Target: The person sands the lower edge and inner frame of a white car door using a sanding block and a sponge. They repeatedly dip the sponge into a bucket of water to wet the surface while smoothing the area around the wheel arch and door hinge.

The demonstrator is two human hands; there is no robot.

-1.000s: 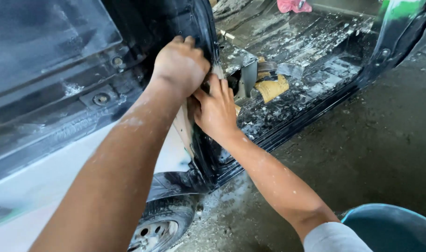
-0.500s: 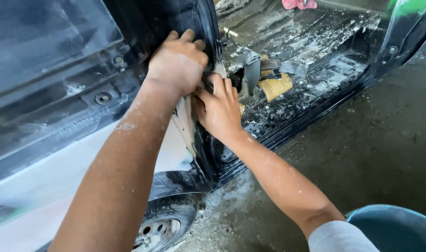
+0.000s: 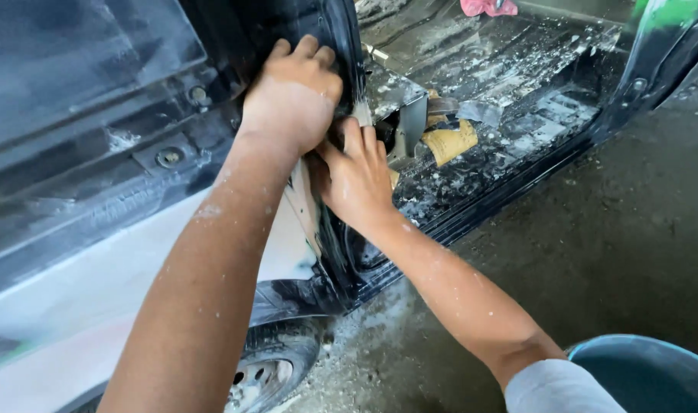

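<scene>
The black car body [image 3: 119,153] fills the view from nine to twelve o'clock – dusty, streaked with pale residue, its door pillar [image 3: 341,46] glossy and wet. The stripped floor pan [image 3: 502,92] lies toward one o'clock, flecked white. A wheel [image 3: 269,371] sits at six. The left hand [image 3: 291,95] is curled around the pillar's edge; the right hand [image 3: 357,176] – fingers extended – presses flat just beside it. Tan sandpaper [image 3: 452,141] lies near.
</scene>
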